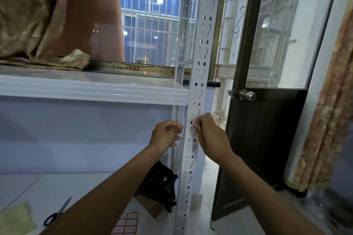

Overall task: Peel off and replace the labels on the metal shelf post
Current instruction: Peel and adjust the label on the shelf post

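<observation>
- Lying on the floor at the far left were scissors (57,212). Right of them a sheet (127,222) of red-bordered spare labels sat at the bottom edge, partly cut off by the frame.
- Next came the left hand (165,133), just beside the left edge of the post (202,53), with its fingers curled and thumb against forefinger. Whether it held a scrap, or touched the post at all, could not be told.
- The post stood upright, thin white perforated steel. It looked stiff and fixed to the shelf, so it probably needed no bracing.
- The label (192,120) was on the post's front face just below the shelf edge, showing only as a thin red border line between the two hands.
- The right hand (209,135) had its fingertips pressed together on the label's right edge, pinching it against the post.
- The label was likely thin, light sticker paper, limp once lifted and quick to tear or curl onto itself. A corner raised by a fingernail seemed the best hold, followed by a slow, low pull along the post. The holes beneath left parts unsupported, so it might rip there.
</observation>
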